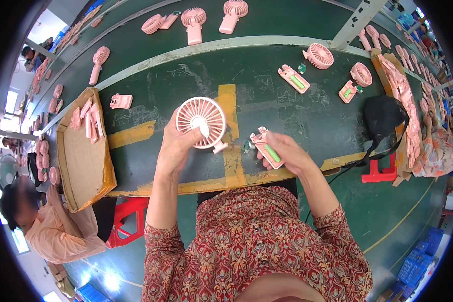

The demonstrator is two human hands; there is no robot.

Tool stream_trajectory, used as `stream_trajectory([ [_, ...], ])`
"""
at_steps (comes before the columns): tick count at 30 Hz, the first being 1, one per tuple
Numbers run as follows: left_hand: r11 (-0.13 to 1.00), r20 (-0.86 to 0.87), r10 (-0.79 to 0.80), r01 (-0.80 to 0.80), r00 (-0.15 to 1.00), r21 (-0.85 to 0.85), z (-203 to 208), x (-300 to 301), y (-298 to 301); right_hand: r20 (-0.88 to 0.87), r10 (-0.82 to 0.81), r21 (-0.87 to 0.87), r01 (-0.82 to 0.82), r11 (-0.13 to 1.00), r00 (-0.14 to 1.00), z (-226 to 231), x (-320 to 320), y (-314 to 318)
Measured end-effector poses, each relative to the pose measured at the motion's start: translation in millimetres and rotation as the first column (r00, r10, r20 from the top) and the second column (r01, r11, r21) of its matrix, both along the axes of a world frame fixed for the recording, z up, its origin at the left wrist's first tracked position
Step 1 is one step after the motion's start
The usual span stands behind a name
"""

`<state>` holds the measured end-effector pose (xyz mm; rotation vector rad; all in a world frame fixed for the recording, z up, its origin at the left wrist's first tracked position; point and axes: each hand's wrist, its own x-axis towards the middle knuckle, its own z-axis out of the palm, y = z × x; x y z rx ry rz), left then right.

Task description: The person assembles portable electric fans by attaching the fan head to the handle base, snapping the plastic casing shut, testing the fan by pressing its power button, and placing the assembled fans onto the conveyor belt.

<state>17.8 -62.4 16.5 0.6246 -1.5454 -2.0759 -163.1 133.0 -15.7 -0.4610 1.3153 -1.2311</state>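
Note:
My left hand (175, 146) grips a pink round fan head (201, 121), its slatted grille facing up and the thumb, in a white finger cover, lying over the middle. A small hinge stub sticks out at the head's lower right. In my right hand (292, 153) is a pink handle half (268, 152), opened side up, with a green battery inside. A small green circuit board (247, 146) sits at its left edge; whether a wire runs from it to the fan head is too fine to tell. The two parts are held apart above the table.
A cardboard tray (65, 151) with pink handle shells stands at left, near a loose shell (121, 101). Opened fans (319, 56) lie at right, beside a black bag (385, 121). Finished-looking fans (194, 25) line the conveyor beyond the rail. A co-worker (55, 221) sits at left.

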Motion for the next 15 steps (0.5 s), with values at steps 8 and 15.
stream_trajectory([
  [8, 0.993, 0.035, 0.073, -0.070, 0.997, -0.100, 9.3, -24.7, 36.3, 0.093, 0.023, 0.036, -0.026, 0.999, 0.995, -2.0, 22.7, -4.6],
  [15, 0.994, 0.096, 0.081, -0.074, 0.992, -0.077, -7.6, -32.0, 41.2, 0.173, 0.007, -0.002, -0.007, 1.000, 0.985, 7.7, 37.6, 1.4],
])
